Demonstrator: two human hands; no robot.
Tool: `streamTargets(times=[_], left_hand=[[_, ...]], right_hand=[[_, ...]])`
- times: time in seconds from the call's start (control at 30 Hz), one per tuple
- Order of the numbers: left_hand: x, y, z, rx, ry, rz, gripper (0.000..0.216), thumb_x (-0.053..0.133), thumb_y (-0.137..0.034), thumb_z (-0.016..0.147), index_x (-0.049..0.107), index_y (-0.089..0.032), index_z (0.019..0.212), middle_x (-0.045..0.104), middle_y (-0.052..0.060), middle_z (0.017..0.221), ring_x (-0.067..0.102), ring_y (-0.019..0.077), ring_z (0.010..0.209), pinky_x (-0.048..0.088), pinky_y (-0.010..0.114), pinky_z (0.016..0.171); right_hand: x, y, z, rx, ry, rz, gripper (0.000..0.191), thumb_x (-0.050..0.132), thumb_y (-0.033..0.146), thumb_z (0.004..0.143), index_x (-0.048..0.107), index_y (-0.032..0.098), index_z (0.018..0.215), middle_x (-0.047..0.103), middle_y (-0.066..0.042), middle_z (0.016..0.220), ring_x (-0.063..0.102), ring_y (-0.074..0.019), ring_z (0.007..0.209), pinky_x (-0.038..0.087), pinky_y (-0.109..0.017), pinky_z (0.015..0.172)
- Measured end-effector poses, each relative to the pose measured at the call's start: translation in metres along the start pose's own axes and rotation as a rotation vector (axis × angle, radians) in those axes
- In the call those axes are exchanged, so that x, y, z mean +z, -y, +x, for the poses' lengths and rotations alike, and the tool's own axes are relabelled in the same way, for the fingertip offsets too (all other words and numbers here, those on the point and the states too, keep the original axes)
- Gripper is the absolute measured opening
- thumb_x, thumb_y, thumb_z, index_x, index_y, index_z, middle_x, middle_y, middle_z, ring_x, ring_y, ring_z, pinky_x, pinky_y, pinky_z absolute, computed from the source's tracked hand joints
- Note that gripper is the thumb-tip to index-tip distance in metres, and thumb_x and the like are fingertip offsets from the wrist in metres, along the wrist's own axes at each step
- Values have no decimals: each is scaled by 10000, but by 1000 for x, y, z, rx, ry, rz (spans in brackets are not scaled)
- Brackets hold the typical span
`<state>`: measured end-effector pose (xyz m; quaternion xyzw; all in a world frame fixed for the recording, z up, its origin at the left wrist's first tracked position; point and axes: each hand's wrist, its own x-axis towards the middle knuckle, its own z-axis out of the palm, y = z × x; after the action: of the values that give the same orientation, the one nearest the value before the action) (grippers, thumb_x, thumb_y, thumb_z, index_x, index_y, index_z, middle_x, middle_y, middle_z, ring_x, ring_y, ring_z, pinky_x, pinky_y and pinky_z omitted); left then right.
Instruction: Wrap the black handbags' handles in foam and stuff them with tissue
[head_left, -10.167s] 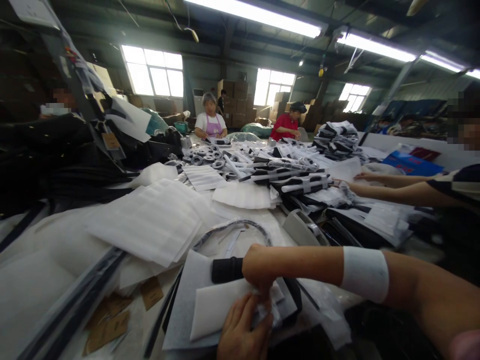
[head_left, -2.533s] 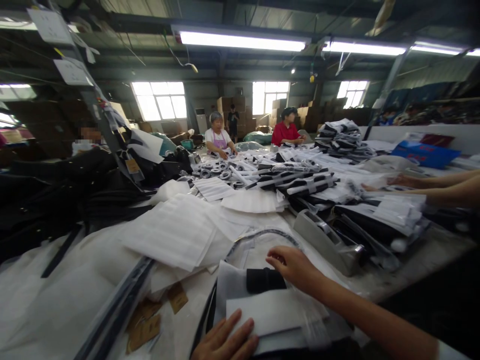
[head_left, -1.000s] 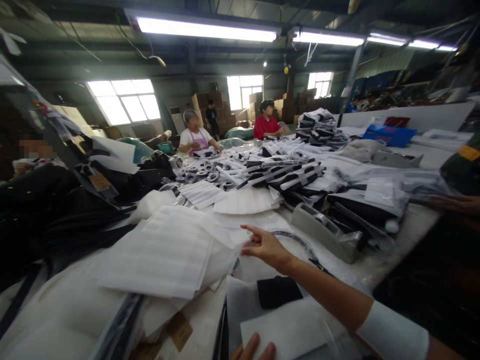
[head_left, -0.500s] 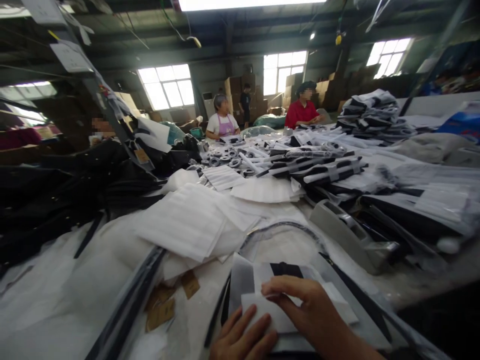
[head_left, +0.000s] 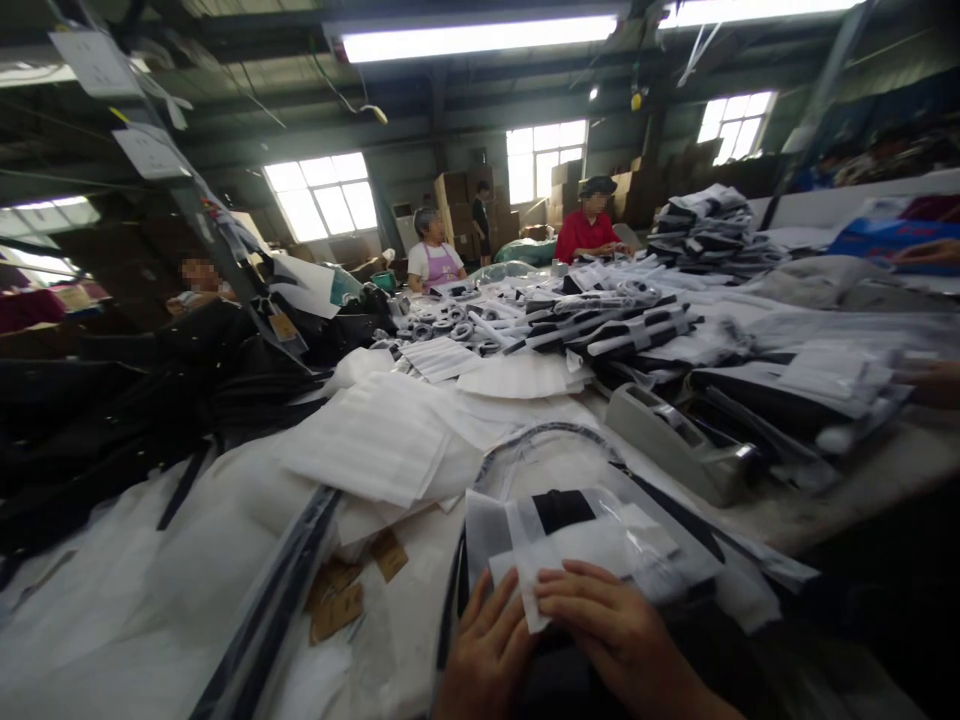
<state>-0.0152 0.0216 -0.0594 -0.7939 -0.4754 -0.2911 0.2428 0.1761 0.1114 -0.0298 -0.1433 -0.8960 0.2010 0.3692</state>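
In front of me lies a black bag [head_left: 562, 510] with white foam sheeting over its side and a plastic-wrapped handle [head_left: 553, 432] arching above it. Both hands rest on a white foam piece [head_left: 551, 555] across the bag. My left hand [head_left: 491, 640] presses its left part, fingers stretched out. Beside it, my right hand [head_left: 611, 625] lies on the right part with fingers extended flat and close to the left fingertips. A clear, shiny film [head_left: 645, 540] covers the foam to the right. The bag's lower part is dark and partly hidden by my hands.
Loose foam sheets [head_left: 367, 435] lie beyond the bag. A grey tape dispenser [head_left: 667, 445] stands to the right, near wrapped black pieces [head_left: 780, 400]. Brown tags [head_left: 335, 600] and a wrapped strap [head_left: 270, 600] are at left. A co-worker's hand [head_left: 930, 255] shows at the right edge.
My right hand has come down from a raised, pinched pose to lie flat on the foam. My left fingers have moved closer to it. The view has shifted, and a co-worker's hand appears at right.
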Motion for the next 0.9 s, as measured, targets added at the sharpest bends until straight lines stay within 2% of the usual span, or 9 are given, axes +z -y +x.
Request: streamTargets(times=[0.13, 0.3, 0.43, 0.5, 0.7, 0.77, 0.8, 0.87, 0.9], left_hand=[[2, -3, -10, -103, -22, -80, 322, 358, -158, 1016, 623, -120, 1194, 700, 60, 1245, 555, 170, 1290, 440, 341, 1097], [10, -8, -27, -250, -62, -149, 303, 403, -198, 1000, 585, -136, 1235, 661, 119, 1271, 563, 195, 1277, 526, 338, 1011], [12, -9, -29, -266, 15, -161, 424, 391, -120, 976, 517, -160, 1378, 504, 163, 1448, 501, 215, 1339, 538, 335, 998], [12, -10, -27, -251, 8, -142, 459, 386, -66, 964, 524, -181, 1386, 463, 155, 1490, 465, 224, 1370, 521, 351, 1024], [11, -9, -23, -139, -51, -89, 412, 421, -81, 984, 547, -151, 1370, 633, 80, 1346, 470, 212, 1365, 485, 354, 1067], [12, -9, -23, -137, -47, -81, 415, 427, -67, 978, 550, -146, 1367, 636, 90, 1343, 494, 212, 1345, 491, 363, 1061], [13, -9, -23, -137, -46, -78, 422, 434, -57, 973, 554, -157, 1365, 629, 95, 1351, 503, 219, 1339, 497, 377, 1055], [15, -11, -24, -143, -52, -76, 435, 460, -45, 962, 572, -198, 1354, 612, 102, 1371, 511, 238, 1332, 509, 413, 1041], [17, -12, -25, -147, -60, -75, 443, 474, -39, 955, 581, -218, 1346, 607, 103, 1377, 515, 248, 1330, 509, 433, 1039]], right_hand=[[3, 3, -5, -81, -48, -69, 215, 541, 118, 964, 693, 214, 1083, 778, -56, 1066, 714, -155, 1052, 498, -309, 1045], [2, 6, -10, -162, -82, -110, 196, 546, 114, 965, 678, 200, 1083, 783, -51, 1041, 708, -141, 1063, 482, -301, 1058], [5, 6, -16, -195, -94, -148, 211, 535, 115, 970, 676, 202, 1100, 781, -46, 1054, 702, -150, 1078, 490, -330, 1059], [7, 5, -19, -217, -105, -185, 226, 520, 124, 983, 675, 205, 1126, 777, -44, 1073, 695, -150, 1095, 491, -340, 1061], [4, 11, -43, -237, -135, -167, 254, 587, 107, 950, 689, 218, 1154, 779, -29, 1062, 706, -155, 1061, 523, -318, 1021], [5, 14, -62, -110, -171, -91, 236, 625, 123, 923, 720, 244, 1102, 783, -21, 1032, 727, -165, 997, 563, -286, 950], [7, 14, -72, 37, -208, -48, 205, 636, 154, 919, 737, 254, 1066, 783, -25, 1024, 735, -175, 968, 583, -274, 904], [16, 11, -91, 449, -271, 67, 150, 645, 268, 917, 762, 250, 1010, 779, -52, 1028, 740, -212, 956, 604, -282, 844], [23, 9, -99, 653, -276, 153, 185, 645, 336, 913, 763, 237, 1015, 773, -71, 1049, 734, -235, 983, 604, -305, 853]])
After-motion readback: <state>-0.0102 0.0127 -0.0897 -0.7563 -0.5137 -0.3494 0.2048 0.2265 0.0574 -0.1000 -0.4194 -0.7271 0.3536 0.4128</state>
